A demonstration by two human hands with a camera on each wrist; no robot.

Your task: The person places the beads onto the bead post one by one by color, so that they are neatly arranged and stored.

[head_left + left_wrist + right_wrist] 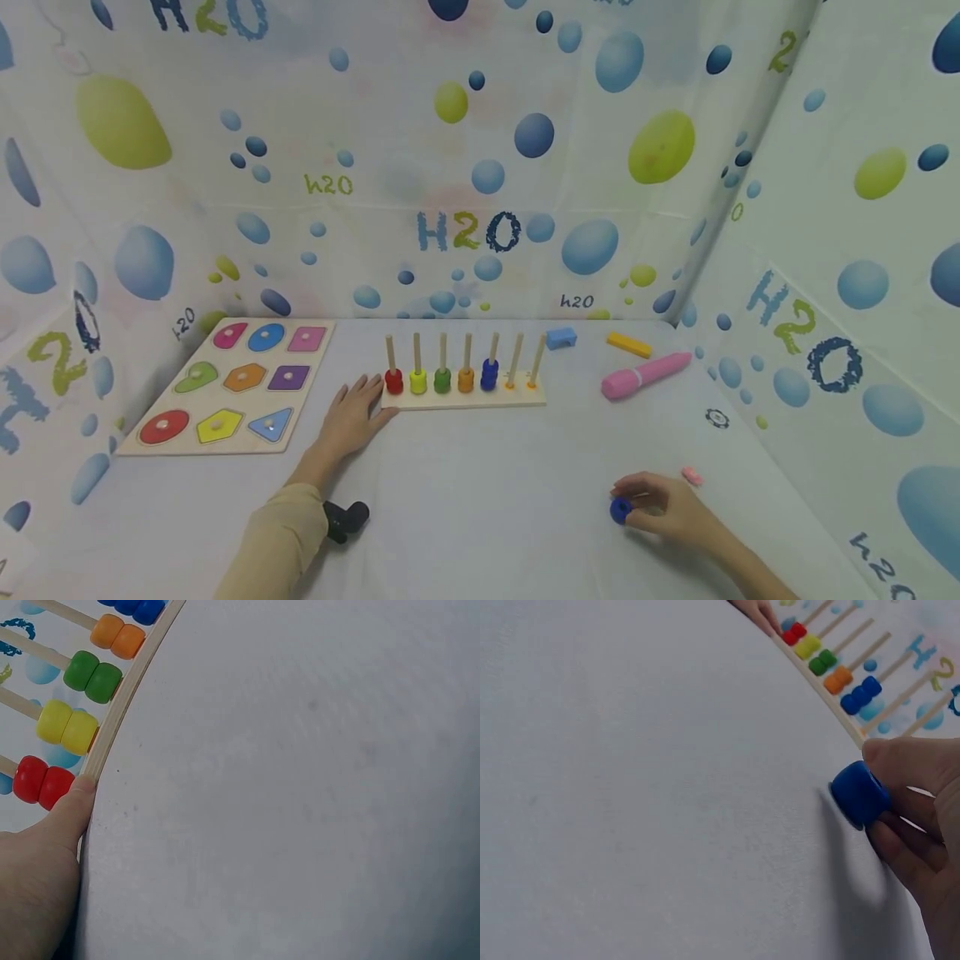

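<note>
While pinching the blue ring near the counter's front right, right hand clamped; left hand flat, fingers straight, touching the peg board's left end.

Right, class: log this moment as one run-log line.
left hand: rests open against peg board | right hand: pinches blue bead on table | blue peg: three beads

Bubble-print walls, white table
</note>
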